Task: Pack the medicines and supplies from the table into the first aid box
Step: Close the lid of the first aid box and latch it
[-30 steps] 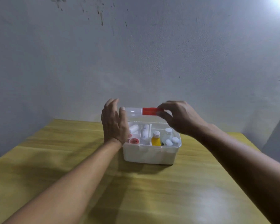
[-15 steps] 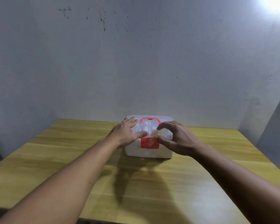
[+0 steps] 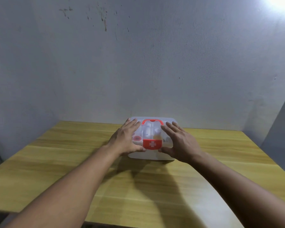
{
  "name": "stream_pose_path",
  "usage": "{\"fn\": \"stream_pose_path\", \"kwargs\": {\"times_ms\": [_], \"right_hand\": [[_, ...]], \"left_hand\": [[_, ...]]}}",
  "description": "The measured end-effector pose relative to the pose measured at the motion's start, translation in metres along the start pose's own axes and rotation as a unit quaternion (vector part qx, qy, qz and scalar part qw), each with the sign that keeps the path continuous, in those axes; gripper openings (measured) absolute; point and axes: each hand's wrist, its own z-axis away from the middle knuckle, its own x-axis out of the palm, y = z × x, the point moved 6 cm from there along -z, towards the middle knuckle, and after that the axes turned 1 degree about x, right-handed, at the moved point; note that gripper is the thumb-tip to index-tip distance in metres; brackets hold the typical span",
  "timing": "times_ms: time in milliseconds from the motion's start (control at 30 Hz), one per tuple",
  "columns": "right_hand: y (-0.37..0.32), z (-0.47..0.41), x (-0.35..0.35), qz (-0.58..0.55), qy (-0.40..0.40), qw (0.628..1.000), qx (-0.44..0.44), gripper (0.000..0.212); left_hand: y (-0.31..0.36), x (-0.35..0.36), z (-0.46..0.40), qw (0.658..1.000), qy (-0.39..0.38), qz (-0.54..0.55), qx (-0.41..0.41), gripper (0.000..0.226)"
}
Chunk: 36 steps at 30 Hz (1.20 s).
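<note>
Closing looks like the step in hand: the white plastic first aid box (image 3: 150,154) with a translucent lid (image 3: 152,129) sits toward the far middle of the yellow wooden bench (image 3: 56,162), lid down, bottles dimly visible through it. A red carry handle (image 3: 152,121) lies flat on top, and a red latch with a white cross (image 3: 152,144) hangs over the front edge. The left hand (image 3: 127,137) and right hand (image 3: 179,140) lie flat on the lid either side of the latch, fingers spread and gripping nothing, thumbs against the front wall. No loose supplies show on the bench, so packing seems done. Next, I judge, the latch needs a firm press until it catches.
</note>
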Motion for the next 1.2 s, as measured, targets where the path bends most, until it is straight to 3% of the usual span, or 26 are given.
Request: {"fn": "stream_pose_path", "kwargs": {"times_ms": [700,1200], "right_hand": [[-0.0010,0.0017,0.0016,0.027,0.018,0.999,-0.004,0.086],[0.0062,-0.0038,0.0032,0.042,-0.035,0.998,-0.021,0.090]], "left_hand": [[0.0016,0.0011,0.0026,1.000,0.027,-0.003,-0.008,0.106],[-0.0012,-0.0038,-0.0035,0.997,-0.039,-0.063,0.007,0.105]]}}
